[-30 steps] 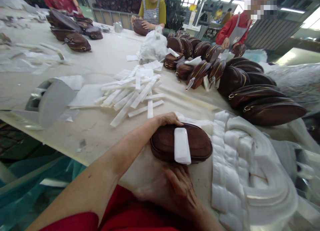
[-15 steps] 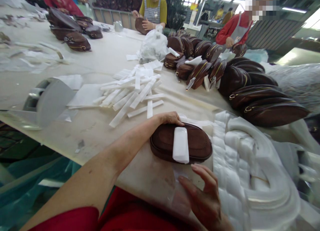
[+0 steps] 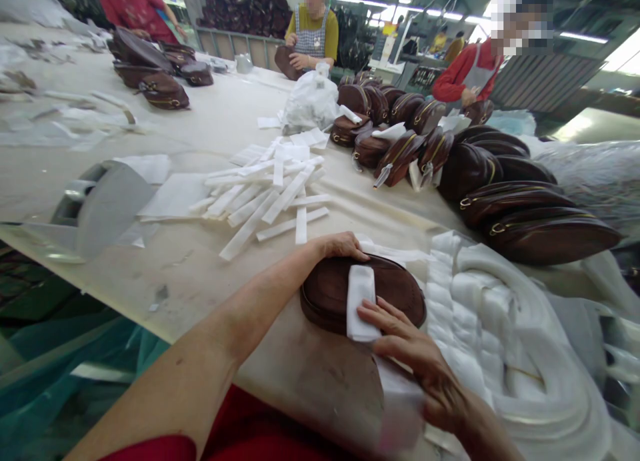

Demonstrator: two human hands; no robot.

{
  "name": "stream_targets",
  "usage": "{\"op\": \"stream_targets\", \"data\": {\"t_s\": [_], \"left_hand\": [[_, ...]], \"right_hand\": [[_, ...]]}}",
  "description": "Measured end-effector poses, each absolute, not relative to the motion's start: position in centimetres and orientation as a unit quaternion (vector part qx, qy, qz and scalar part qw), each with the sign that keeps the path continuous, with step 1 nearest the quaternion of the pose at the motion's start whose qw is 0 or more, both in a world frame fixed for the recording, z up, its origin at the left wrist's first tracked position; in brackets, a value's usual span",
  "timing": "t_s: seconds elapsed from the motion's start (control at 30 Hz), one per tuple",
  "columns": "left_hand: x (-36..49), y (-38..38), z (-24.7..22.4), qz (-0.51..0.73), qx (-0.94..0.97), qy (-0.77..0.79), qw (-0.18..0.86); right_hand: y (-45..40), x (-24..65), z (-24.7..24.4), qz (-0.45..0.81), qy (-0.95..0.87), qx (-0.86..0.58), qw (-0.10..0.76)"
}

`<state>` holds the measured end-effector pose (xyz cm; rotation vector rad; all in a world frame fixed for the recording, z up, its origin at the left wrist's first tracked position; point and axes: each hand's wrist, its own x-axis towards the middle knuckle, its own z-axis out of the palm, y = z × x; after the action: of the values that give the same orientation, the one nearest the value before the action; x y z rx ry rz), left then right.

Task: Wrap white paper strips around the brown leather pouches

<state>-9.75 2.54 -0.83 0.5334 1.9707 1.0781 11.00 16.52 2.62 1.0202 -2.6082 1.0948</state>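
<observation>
A dark brown oval leather bag (image 3: 325,291) lies on the table in front of me. My left hand (image 3: 345,246) grips its far edge, fingers curled over the rim. Across the bag's middle runs a white foam strip (image 3: 361,301), folded down over the near side. My right hand (image 3: 417,351) lies on the strip's near right part with its fingers stretched out, touching strip and bag. A translucent strip (image 3: 399,388) hangs from the bag's near edge, beneath my right hand; its lower end is blurred. I cannot see the underside of the bag.
Loose white strips (image 3: 270,188) lie beyond my left arm. A grey tape dispenser (image 3: 107,204) stands at the left. Rolled white foam (image 3: 545,408) is at the right, with many brown bags (image 3: 545,221) behind it. Co-workers (image 3: 313,34) stand at the far edges.
My right hand has moved up from the near side onto the white strip and bag. The translucent strip now shows beneath it. My left hand keeps its hold.
</observation>
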Motion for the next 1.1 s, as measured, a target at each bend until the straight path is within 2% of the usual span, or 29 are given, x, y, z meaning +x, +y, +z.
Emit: {"op": "stream_targets", "data": {"t_s": [0.23, 0.33, 0.4, 0.57, 0.63, 0.77, 0.83, 0.97, 1.1], "left_hand": [[-9.4, 2.5, -0.5, 0.433, 0.210, 0.779, 0.401], [-9.3, 2.4, -0.6, 0.438, 0.207, 0.778, 0.400], [-9.3, 2.4, -0.6, 0.438, 0.205, 0.779, 0.400], [-9.4, 2.3, -0.7, 0.437, 0.204, 0.778, 0.403], [-9.4, 2.3, -0.7, 0.436, 0.203, 0.778, 0.404], [-9.4, 2.3, -0.7, 0.436, 0.205, 0.779, 0.400], [-9.4, 2.3, -0.8, 0.435, 0.208, 0.781, 0.397], [-9.5, 2.2, -0.9, 0.430, 0.214, 0.786, 0.390], [-9.5, 2.2, -0.8, 0.420, 0.227, 0.792, 0.380]], "right_hand": [[16.3, 10.3, 3.8, 0.417, -0.846, 0.329, 0.045], [15.9, 10.8, 3.6, 0.431, -0.854, 0.284, 0.068], [15.7, 11.1, 3.6, 0.413, -0.861, 0.282, 0.088], [15.5, 11.4, 4.7, 0.303, -0.873, 0.378, 0.046], [15.3, 11.5, 4.8, 0.297, -0.877, 0.373, 0.062], [14.7, 11.3, 4.2, 0.340, -0.893, 0.276, 0.107], [14.4, 10.8, 3.9, 0.352, -0.912, 0.195, 0.086], [13.9, 8.9, 3.8, 0.383, -0.921, 0.065, -0.014], [13.6, 6.8, 3.6, 0.342, -0.938, 0.057, 0.009]]}}
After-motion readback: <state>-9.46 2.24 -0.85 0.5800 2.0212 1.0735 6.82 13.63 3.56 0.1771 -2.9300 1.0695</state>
